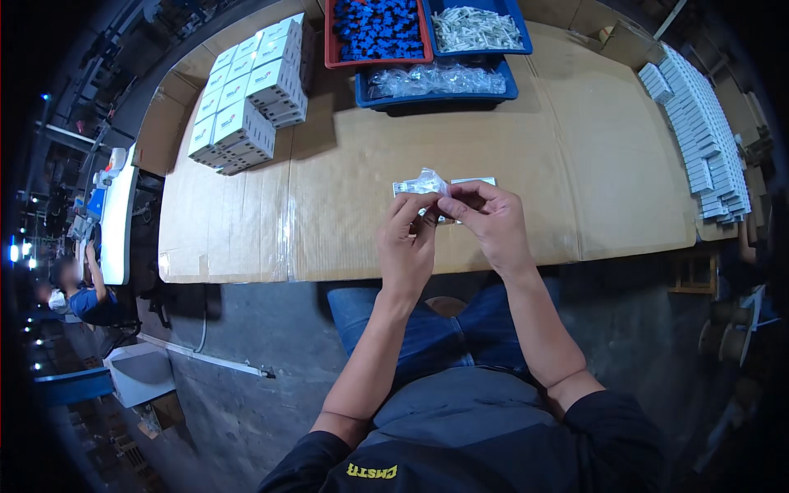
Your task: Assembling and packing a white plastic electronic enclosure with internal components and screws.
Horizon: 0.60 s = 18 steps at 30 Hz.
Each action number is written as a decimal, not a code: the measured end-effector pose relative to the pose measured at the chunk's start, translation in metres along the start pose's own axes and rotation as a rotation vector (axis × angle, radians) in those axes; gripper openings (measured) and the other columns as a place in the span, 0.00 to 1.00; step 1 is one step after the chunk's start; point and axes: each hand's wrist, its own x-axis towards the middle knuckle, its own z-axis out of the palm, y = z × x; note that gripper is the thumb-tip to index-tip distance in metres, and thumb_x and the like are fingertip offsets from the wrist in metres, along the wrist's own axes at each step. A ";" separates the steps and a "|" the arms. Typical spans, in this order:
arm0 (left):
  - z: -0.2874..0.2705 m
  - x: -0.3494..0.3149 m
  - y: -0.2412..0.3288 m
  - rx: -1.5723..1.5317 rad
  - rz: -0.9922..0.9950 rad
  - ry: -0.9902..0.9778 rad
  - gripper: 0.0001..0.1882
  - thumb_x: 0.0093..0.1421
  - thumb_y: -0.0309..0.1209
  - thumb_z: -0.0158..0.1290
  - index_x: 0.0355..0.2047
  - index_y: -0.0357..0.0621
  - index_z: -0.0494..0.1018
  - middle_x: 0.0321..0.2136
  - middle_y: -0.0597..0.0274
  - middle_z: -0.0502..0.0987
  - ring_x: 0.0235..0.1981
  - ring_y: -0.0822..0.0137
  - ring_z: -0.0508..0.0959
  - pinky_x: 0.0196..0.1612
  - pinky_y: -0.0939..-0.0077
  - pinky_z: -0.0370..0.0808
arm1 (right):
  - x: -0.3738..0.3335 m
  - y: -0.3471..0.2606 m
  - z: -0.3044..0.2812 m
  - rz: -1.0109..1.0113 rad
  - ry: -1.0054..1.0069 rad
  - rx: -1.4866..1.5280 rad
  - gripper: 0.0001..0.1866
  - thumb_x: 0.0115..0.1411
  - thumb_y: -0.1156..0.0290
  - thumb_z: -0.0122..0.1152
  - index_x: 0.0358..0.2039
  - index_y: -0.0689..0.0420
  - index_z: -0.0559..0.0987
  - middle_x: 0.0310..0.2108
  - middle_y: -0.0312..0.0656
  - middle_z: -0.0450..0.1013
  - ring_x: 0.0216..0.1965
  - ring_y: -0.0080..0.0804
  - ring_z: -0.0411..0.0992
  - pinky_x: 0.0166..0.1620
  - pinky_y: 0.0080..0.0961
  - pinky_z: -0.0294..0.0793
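Over the near middle of the table, both hands pinch a small clear plastic bag, which stands up above my fingertips. My left hand is closed on its left side; my right hand grips it at the right with thumb and forefinger. What lies inside the bag is too small to tell. Behind and below the hands rests a flat white printed piece, mostly covered, so I cannot tell whether it is a box or a sheet.
A stack of white boxes stands back left on the cardboard-covered table. At the back are a red tray of blue parts, a blue tray of pale pieces and a blue tray of clear bags. Slim white boxes line the right.
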 end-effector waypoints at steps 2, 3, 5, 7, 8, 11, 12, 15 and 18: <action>0.003 -0.001 0.004 0.098 0.054 0.059 0.07 0.63 0.16 0.59 0.41 0.37 0.80 0.34 0.62 0.79 0.27 0.73 0.76 0.30 0.78 0.71 | 0.001 0.002 -0.001 0.026 0.005 0.007 0.12 0.66 0.76 0.68 0.48 0.67 0.83 0.39 0.42 0.83 0.40 0.24 0.81 0.47 0.23 0.84; 0.004 -0.002 0.006 0.097 0.054 0.059 0.07 0.63 0.16 0.59 0.41 0.37 0.80 0.34 0.62 0.79 0.27 0.73 0.76 0.30 0.78 0.71 | 0.000 0.002 0.001 0.023 0.048 0.062 0.11 0.66 0.77 0.67 0.47 0.67 0.83 0.38 0.42 0.82 0.39 0.24 0.81 0.46 0.22 0.85; 0.007 -0.004 0.011 0.139 0.112 0.130 0.05 0.62 0.18 0.62 0.39 0.36 0.79 0.32 0.64 0.79 0.25 0.77 0.75 0.30 0.81 0.71 | -0.001 0.001 0.005 0.021 0.092 0.117 0.11 0.66 0.77 0.67 0.46 0.68 0.83 0.38 0.42 0.82 0.39 0.24 0.81 0.44 0.22 0.85; 0.013 -0.009 0.002 0.141 0.160 0.200 0.06 0.62 0.19 0.63 0.39 0.36 0.79 0.31 0.64 0.79 0.25 0.77 0.75 0.29 0.81 0.71 | -0.004 -0.004 0.015 -0.017 0.220 0.043 0.08 0.67 0.77 0.66 0.44 0.67 0.82 0.37 0.40 0.82 0.37 0.23 0.81 0.39 0.19 0.84; 0.015 -0.011 -0.002 0.141 0.208 0.269 0.06 0.61 0.20 0.64 0.38 0.36 0.79 0.31 0.63 0.79 0.25 0.77 0.74 0.29 0.81 0.71 | -0.005 -0.002 0.018 -0.017 0.218 0.044 0.08 0.67 0.77 0.66 0.44 0.67 0.82 0.37 0.40 0.82 0.37 0.23 0.81 0.39 0.19 0.84; 0.023 -0.013 -0.008 -0.021 0.080 0.158 0.05 0.65 0.24 0.62 0.39 0.35 0.78 0.32 0.64 0.79 0.26 0.78 0.74 0.30 0.81 0.70 | -0.007 0.010 0.021 -0.282 0.289 -0.157 0.06 0.65 0.82 0.64 0.43 0.66 0.81 0.40 0.39 0.80 0.35 0.23 0.81 0.36 0.17 0.82; 0.023 -0.013 -0.010 -0.020 0.080 0.159 0.05 0.65 0.24 0.62 0.39 0.35 0.78 0.32 0.64 0.79 0.26 0.78 0.74 0.30 0.81 0.70 | -0.005 0.012 0.019 -0.282 0.288 -0.157 0.06 0.65 0.82 0.64 0.43 0.66 0.81 0.40 0.39 0.80 0.35 0.23 0.81 0.36 0.17 0.82; 0.018 -0.009 -0.008 -0.495 -0.165 0.153 0.11 0.72 0.35 0.56 0.41 0.39 0.77 0.30 0.69 0.78 0.26 0.80 0.72 0.31 0.82 0.69 | 0.000 0.012 0.009 -0.496 0.213 -0.342 0.08 0.63 0.85 0.64 0.43 0.65 0.81 0.44 0.40 0.78 0.38 0.24 0.80 0.37 0.16 0.82; 0.006 0.004 -0.009 -0.634 -0.419 0.087 0.12 0.72 0.36 0.57 0.43 0.39 0.79 0.30 0.68 0.79 0.27 0.80 0.72 0.32 0.82 0.70 | -0.002 0.003 0.008 -0.494 0.064 -0.384 0.11 0.61 0.88 0.64 0.44 0.64 0.82 0.46 0.41 0.77 0.41 0.25 0.80 0.41 0.17 0.83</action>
